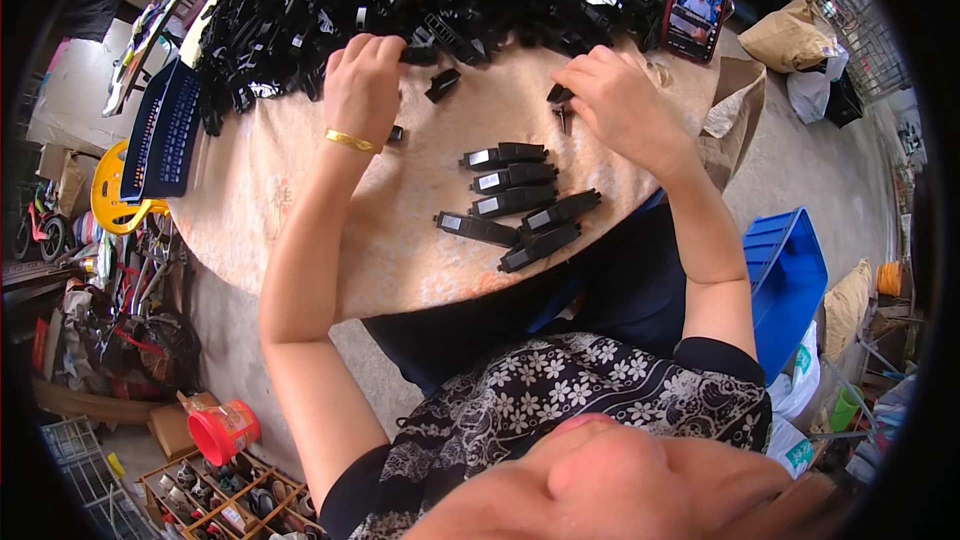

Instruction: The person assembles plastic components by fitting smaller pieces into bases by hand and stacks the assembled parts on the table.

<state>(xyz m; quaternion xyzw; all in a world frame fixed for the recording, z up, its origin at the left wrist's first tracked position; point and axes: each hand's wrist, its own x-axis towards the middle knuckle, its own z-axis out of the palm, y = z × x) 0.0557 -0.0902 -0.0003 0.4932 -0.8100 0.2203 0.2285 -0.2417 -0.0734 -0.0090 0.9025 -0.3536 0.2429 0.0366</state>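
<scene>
My left hand (362,90) is at the near edge of a heap of black plastic parts (330,0), its fingers curled down; what they grip, if anything, is hidden. A short black piece (441,85) lies on the cloth to its right, and a smaller one (397,134) beside the wrist. My right hand (622,105) pinches a small black plastic part (559,94) at its fingertips. Just below that part shows a thin dark piece (563,120), too small to name. Several long black parts with white labels (515,175) lie grouped between my forearms.
A patterned cloth covers the round table (250,230). A phone (697,2) showing a video stands at the back right. A dark blue basket (160,135) is at the left rim, by a yellow stool (112,190). On the floor stand a blue bin (785,285) and a red bucket (222,430).
</scene>
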